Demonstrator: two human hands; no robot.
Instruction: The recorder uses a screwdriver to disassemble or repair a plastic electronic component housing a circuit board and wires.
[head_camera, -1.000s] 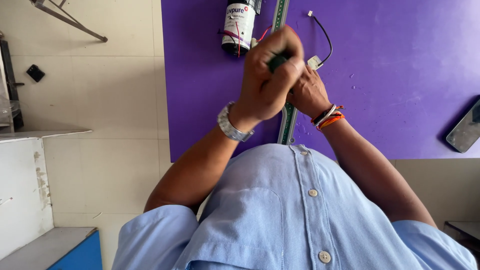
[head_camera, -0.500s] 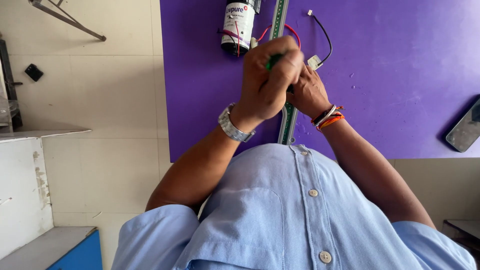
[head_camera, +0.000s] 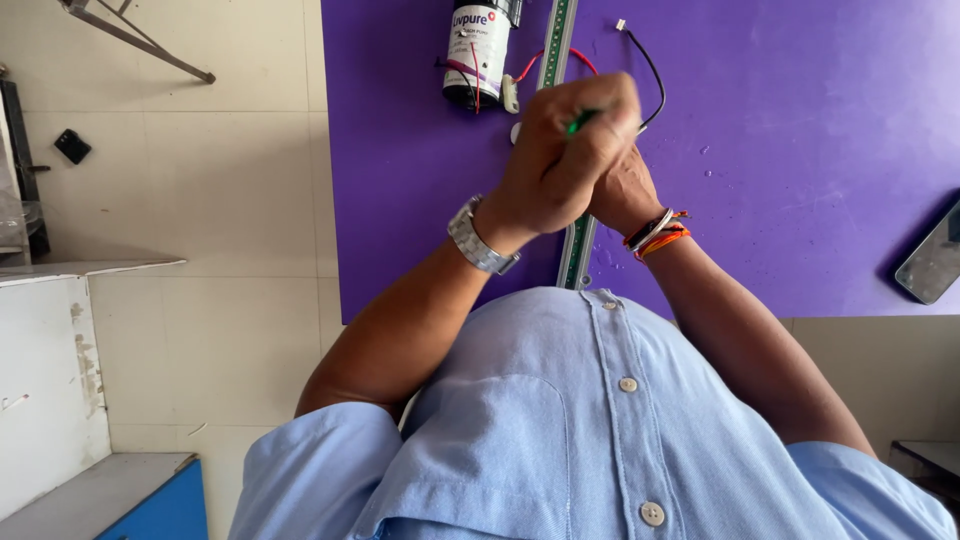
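Observation:
My left hand (head_camera: 565, 160), with a metal watch on the wrist, is closed in a fist around a thin green-handled tool (head_camera: 581, 122). It is held over a long green strip (head_camera: 556, 45) that runs down a purple mat (head_camera: 800, 150). My right hand (head_camera: 622, 190), with thread bands on the wrist, sits just behind and under the left, pressed against it above the strip. Its fingers are hidden by the left hand. The tool's tip is also out of sight.
A white and black cylindrical pump (head_camera: 475, 50) with red wires lies at the mat's far edge, left of the strip. A black wire with a white plug (head_camera: 640, 55) curls beside my hands. A phone (head_camera: 930, 262) lies at the mat's right edge. Beige floor tiles (head_camera: 200, 150) lie to the left.
Both hands stay clasped over the strip. The left fist has shifted slightly to the right and turned a little around the green tool.

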